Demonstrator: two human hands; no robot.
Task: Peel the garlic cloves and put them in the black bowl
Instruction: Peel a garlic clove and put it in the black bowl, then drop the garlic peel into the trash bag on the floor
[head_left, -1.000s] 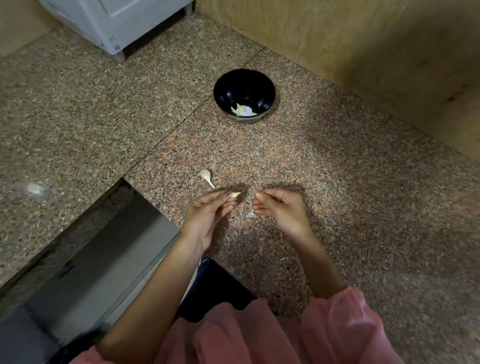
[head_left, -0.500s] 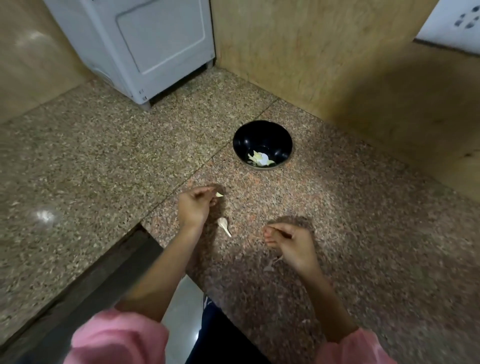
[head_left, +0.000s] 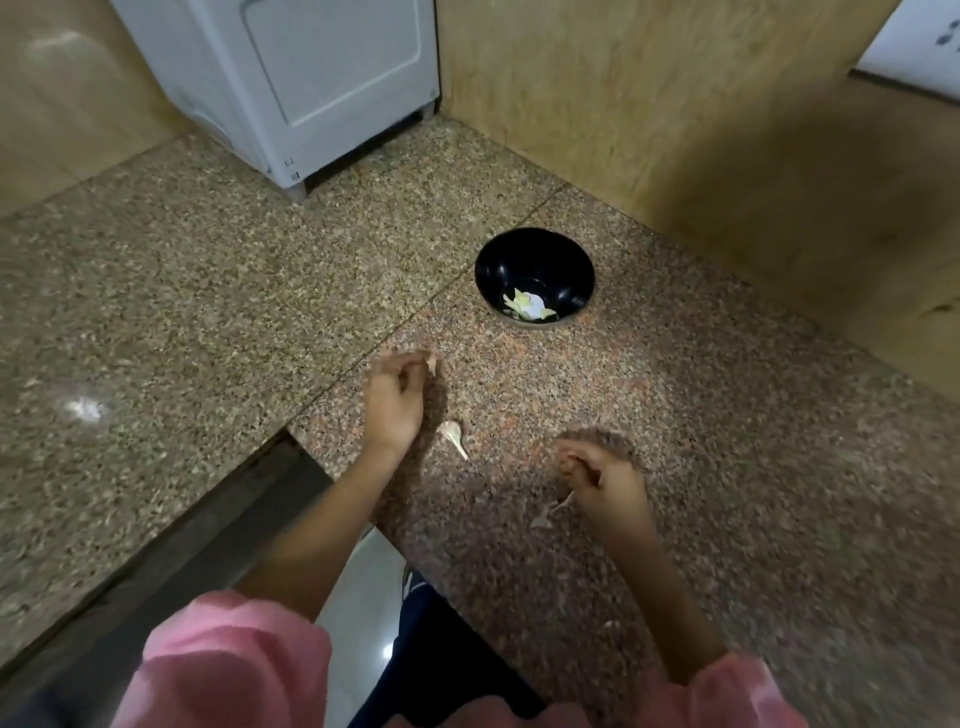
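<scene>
Left hand (head_left: 392, 397) is stretched forward over the counter (head_left: 727, 441), fingers curled, pinching a small pale garlic clove (head_left: 431, 365) at the fingertips. The clove sticks out at the far right tip of the hand, on the side toward the black bowl (head_left: 535, 275), with bare granite between clove and bowl.

Black bowl sits further back on the counter, near the wall corner. Pale peeled garlic pieces (head_left: 529, 306) lie at its bottom.

A second garlic clove (head_left: 453, 436), unpeeled with a thin tail, lies on the counter just right of the left wrist, between the two hands, touching neither.

Right hand (head_left: 597, 480) hovers low over the counter nearer the body, fingers curled in. A thin sliver, probably garlic skin (head_left: 565, 502), shows at its lower left edge; motion blur makes it unclear whether the hand has hold of it. Another pale skin scrap (head_left: 541, 520) lies on the counter just beside that.

White appliance (head_left: 311, 88) stands at the back left.
</scene>
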